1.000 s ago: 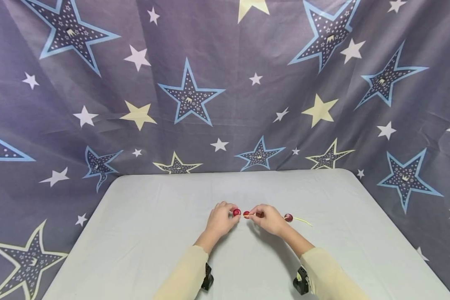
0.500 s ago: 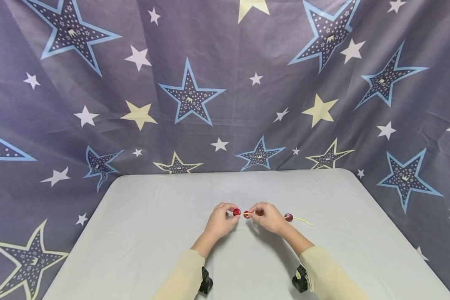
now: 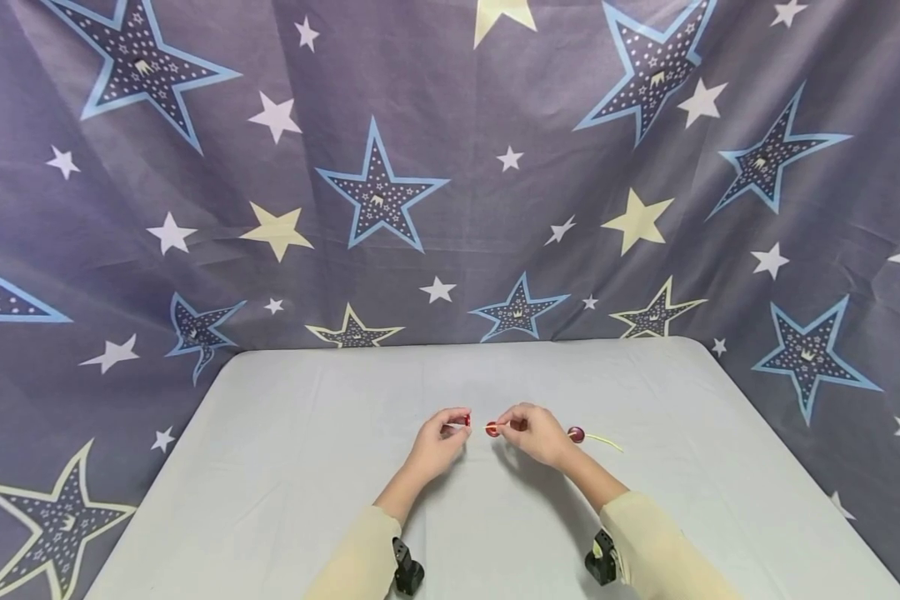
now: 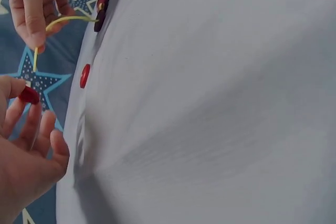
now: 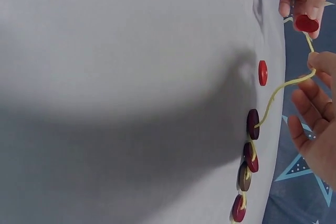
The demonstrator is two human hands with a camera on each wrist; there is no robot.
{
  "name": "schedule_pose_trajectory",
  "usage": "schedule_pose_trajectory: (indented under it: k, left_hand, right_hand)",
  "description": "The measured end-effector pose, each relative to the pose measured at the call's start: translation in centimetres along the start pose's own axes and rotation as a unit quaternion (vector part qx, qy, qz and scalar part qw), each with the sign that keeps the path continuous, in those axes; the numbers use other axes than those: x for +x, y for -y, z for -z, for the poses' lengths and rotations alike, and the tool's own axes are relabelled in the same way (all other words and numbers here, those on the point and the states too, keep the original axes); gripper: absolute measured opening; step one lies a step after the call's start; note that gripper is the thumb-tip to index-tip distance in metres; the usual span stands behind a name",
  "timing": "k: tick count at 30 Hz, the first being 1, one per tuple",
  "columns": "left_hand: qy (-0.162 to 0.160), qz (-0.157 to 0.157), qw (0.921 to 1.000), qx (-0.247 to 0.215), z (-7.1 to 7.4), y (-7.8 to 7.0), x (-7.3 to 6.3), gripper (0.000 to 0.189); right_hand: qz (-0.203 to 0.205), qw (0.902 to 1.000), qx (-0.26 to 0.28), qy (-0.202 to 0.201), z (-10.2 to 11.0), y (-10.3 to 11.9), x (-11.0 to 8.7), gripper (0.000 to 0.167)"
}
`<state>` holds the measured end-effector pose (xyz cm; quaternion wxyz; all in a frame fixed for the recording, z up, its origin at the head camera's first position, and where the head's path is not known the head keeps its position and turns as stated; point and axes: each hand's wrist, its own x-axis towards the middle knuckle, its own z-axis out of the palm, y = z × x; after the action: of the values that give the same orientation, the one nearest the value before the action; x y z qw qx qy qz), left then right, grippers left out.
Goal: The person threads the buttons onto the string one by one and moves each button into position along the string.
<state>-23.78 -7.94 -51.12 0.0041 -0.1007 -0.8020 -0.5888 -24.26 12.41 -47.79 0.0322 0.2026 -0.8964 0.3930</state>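
Observation:
My left hand [image 3: 433, 443] pinches a red button [image 4: 29, 95] between thumb and fingertips, edge-on in the head view. Facing it on the right, my right hand [image 3: 537, 437] pinches a yellow cord [image 5: 278, 88] close to its free end. That tip [image 4: 35, 61] points toward the held button; a small gap parts them in the left wrist view. Several dark red, purple and brownish buttons [image 5: 253, 124] are strung along the cord and lie on the table. A loose red button [image 5: 263, 73] lies between the hands, off the cord.
A white cloth covers the table [image 3: 330, 467]. Behind it hangs a dark star-patterned curtain [image 3: 450, 150]. Right of my right hand, a dark red button [image 3: 576, 434] on the cord and the cord's tail [image 3: 607, 442] show on the cloth.
My left hand has drawn slightly left, away from the right hand, and turned its button from face-on to edge-on. The right hand has barely moved and keeps its pinch on the cord.

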Motion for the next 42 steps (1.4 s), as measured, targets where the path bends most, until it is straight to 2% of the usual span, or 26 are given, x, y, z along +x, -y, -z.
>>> schedule_pose_trajectory:
  k: [5, 16, 26, 35, 42]
  left_hand:
    - [0.024, 0.017, 0.9986, -0.043, 0.0, 0.4, -0.2, 0.036]
    - [0.046, 0.085, 0.9896, -0.106, -0.1, 0.0, -0.5, 0.037]
    - [0.058, 0.088, 0.988, -0.113, -0.2, -0.1, -0.5, 0.039]
    - [0.063, 0.081, 0.9879, -0.117, 0.2, -3.0, -1.6, 0.038]
    - [0.06, 0.078, 0.9883, -0.116, 0.3, -3.4, -1.8, 0.037]
  right_hand:
    - [-0.001, 1.0, 0.0, -0.008, -0.2, 0.1, 0.0, 0.006]
    - [0.006, 0.9999, 0.003, -0.011, -0.3, 0.5, 0.2, 0.006]
    - [0.007, 0.9999, 0.005, -0.012, -0.2, 0.7, 0.3, 0.006]
    - [0.002, 0.9999, 0.01, -0.008, -0.4, 0.9, 0.4, 0.007]
    - [0.001, 0.9999, 0.011, -0.002, -0.4, 0.8, 0.4, 0.007]
